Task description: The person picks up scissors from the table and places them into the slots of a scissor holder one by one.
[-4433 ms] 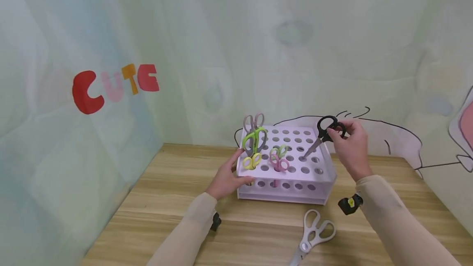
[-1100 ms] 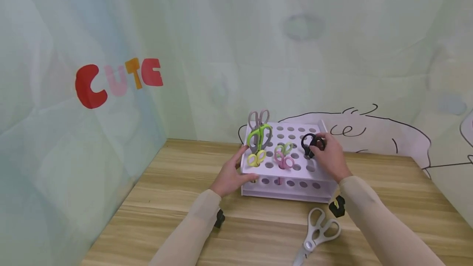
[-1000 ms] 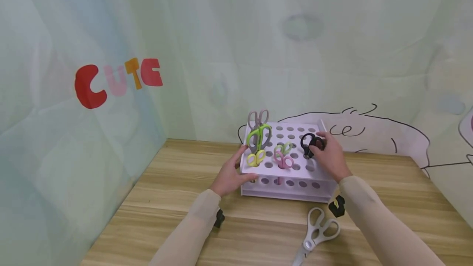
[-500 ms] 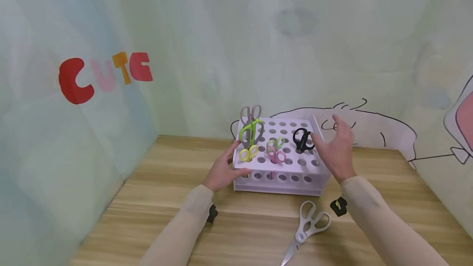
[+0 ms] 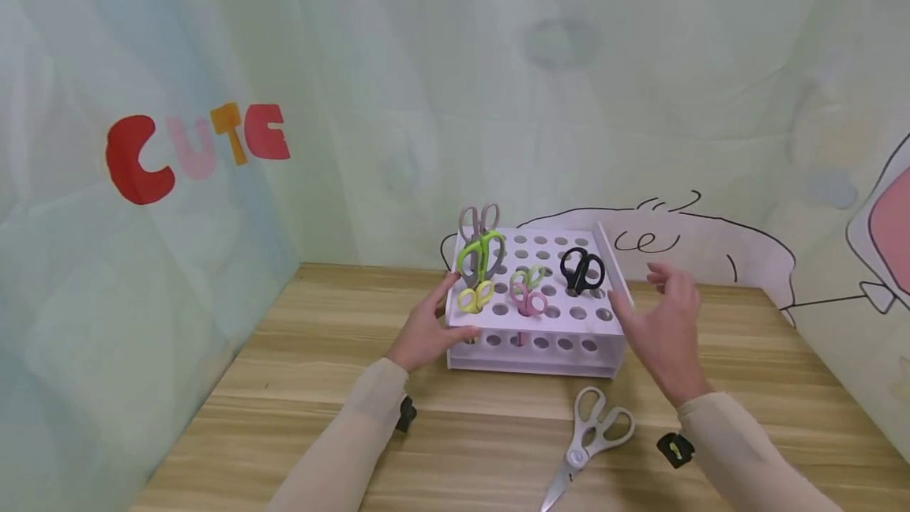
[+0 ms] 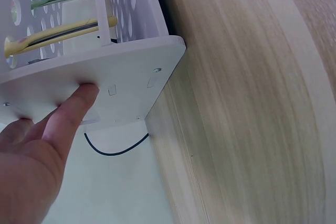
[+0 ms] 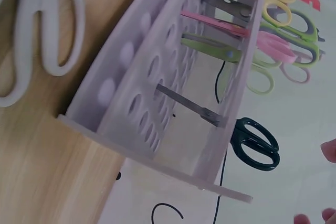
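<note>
A white rack (image 5: pixel 462 359) with round holes stands on the table in the head view. My left hand (image 5: pixel 425 336) presses straight fingers against its left side panel, thumb along the front. Beyond its right side my right hand (image 5: pixel 664 334) is raised with nothing in it, thumb and fingers spread apart. Black-handled scissors (image 5: pixel 582 273) stand blade down through a hole on the right; their blade (image 7: pixel 189 103) reaches the lower shelf. Yellow scissors (image 5: pixel 476 298), green-and-grey scissors (image 5: pixel 484 257), mauve scissors (image 5: pixel 481 232), pink scissors (image 5: pixel 527 300) and light green scissors (image 5: pixel 529 278) also stand there.
White scissors (image 5: pixel 577 457) lie on the wooden table (image 5: pixel 313 385) in front of the rack, blades toward the near edge. A printed cloth backdrop (image 5: pixel 384 141) hangs behind and to the left, close behind the rack.
My right hand lowered the black scissors into a hole, let go of them, and has drawn back to the right. The left hand stays at the rack.
</note>
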`<state>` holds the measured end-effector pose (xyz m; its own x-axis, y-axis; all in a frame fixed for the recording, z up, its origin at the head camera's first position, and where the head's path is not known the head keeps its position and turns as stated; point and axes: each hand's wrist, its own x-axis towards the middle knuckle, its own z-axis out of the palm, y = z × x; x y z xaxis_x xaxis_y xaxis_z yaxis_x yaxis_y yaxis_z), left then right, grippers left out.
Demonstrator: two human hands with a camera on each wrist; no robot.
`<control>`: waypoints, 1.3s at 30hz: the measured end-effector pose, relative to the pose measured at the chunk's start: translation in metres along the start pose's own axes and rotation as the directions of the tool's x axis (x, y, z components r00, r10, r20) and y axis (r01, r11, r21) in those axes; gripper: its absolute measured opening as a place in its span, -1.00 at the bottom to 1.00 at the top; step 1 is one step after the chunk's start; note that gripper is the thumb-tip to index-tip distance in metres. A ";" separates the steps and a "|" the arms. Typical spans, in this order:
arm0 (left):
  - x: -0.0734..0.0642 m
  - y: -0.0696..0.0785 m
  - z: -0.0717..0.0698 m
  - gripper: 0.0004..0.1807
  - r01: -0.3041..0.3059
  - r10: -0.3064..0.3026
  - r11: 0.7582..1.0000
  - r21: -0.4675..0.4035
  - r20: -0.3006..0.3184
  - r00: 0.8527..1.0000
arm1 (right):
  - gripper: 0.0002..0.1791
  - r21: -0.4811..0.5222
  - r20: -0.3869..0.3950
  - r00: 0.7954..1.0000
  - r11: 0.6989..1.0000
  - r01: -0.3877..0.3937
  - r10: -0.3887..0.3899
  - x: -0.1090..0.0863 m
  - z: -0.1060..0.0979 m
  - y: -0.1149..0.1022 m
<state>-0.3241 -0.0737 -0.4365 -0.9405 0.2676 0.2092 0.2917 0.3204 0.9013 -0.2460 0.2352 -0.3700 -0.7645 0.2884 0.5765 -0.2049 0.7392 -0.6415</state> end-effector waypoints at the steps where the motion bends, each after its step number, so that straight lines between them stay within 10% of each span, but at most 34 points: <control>1: 0.000 0.000 0.000 0.09 0.001 -0.001 1.000 0.001 0.004 1.000 | -0.34 -0.005 0.015 1.000 1.000 -0.002 0.002 -0.004 -0.001 0.002; 18: -0.001 -0.003 0.001 0.10 -0.020 0.020 1.000 -0.004 0.008 1.000 | -0.66 -0.070 0.202 0.977 0.996 -0.047 0.060 -0.052 0.002 0.039; 24: 0.000 -0.003 0.001 0.10 -0.017 0.017 1.000 -0.006 0.002 1.000 | -0.48 -0.168 0.373 0.913 0.980 -0.110 0.166 -0.061 0.005 0.043; 39: 0.001 0.000 -0.001 0.11 -0.016 0.015 1.000 -0.007 -0.003 1.000 | -0.18 -0.504 0.577 0.759 0.863 0.040 0.301 -0.077 0.015 0.044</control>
<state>-0.3252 -0.0747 -0.4359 -0.9365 0.2694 0.2245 0.3050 0.3097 0.9006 -0.2053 0.2358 -0.4503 -0.9948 0.0905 -0.0477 0.1002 0.9561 -0.2753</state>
